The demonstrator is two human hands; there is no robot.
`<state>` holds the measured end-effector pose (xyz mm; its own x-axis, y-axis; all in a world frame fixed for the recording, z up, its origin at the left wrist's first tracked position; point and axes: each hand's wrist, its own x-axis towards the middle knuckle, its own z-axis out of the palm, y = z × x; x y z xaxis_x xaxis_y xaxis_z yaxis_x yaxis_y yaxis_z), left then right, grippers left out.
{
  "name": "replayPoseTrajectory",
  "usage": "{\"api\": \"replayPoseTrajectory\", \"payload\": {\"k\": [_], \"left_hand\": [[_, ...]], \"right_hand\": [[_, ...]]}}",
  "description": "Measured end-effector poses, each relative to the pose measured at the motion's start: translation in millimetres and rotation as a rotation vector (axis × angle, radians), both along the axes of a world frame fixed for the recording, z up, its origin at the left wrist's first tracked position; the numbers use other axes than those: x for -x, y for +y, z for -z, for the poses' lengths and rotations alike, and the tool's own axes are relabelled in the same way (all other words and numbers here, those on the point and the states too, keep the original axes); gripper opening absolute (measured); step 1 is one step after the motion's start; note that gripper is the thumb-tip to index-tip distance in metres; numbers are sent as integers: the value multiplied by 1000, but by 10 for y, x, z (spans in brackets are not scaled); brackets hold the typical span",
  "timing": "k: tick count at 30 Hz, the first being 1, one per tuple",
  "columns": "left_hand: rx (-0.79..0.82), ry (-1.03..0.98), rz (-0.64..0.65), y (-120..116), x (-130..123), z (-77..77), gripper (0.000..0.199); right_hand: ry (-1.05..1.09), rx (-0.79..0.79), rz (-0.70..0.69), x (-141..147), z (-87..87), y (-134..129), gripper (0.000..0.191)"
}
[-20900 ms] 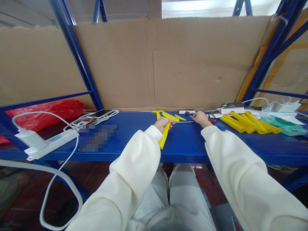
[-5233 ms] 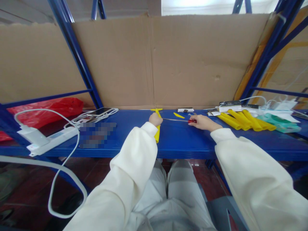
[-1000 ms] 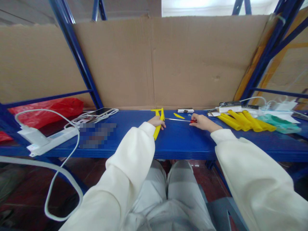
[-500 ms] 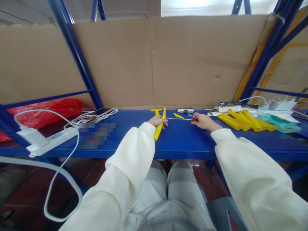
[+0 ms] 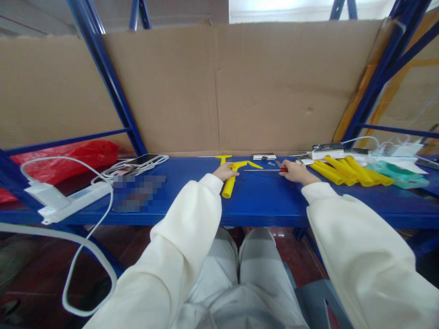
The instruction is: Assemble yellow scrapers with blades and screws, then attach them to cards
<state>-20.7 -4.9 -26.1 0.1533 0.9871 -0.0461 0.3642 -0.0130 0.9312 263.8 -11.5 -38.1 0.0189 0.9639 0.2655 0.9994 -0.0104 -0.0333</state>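
Near the middle of the blue table [image 5: 264, 205], my left hand [image 5: 225, 172] is closed on a yellow tube [image 5: 228, 186] with a curved upper part pointing right. My right hand [image 5: 295, 172] is closed round the red handle of a screwdriver [image 5: 262, 170], whose long thin shaft points left at the tube, its tip a little apart from it. A yellow T-shaped piece [image 5: 223, 158] lies behind my left hand. Between the hands lie a small curved yellow piece [image 5: 254, 165] and some tiny metal bits [image 5: 270, 163].
Several yellow tubes [image 5: 358, 171] lie at the right beside a green plastic packet [image 5: 399, 174]. A small white box [image 5: 264, 156] stands at the back. On the left are a white power strip [image 5: 75, 201], cables and a red bag [image 5: 72, 162]. A cardboard wall [image 5: 171, 91] closes the back.
The held yellow tube has turned, so its curved part now points right. My right hand has moved slightly right, drawing the screwdriver away from the tube.
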Motion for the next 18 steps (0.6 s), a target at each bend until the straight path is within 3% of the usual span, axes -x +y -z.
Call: {"api": "replayPoseTrajectory", "payload": {"k": [6, 12, 18], "left_hand": [[-112, 167, -35, 91, -9, 127, 76], [-120, 121, -33, 141, -31, 166, 77], [-187, 194, -24, 82, -42, 111, 54]], "right_hand": [[-20, 68, 38, -15, -29, -14, 19], [-83, 126, 117, -98, -56, -31, 18], [-68, 142, 177, -173, -50, -34, 25]]}}
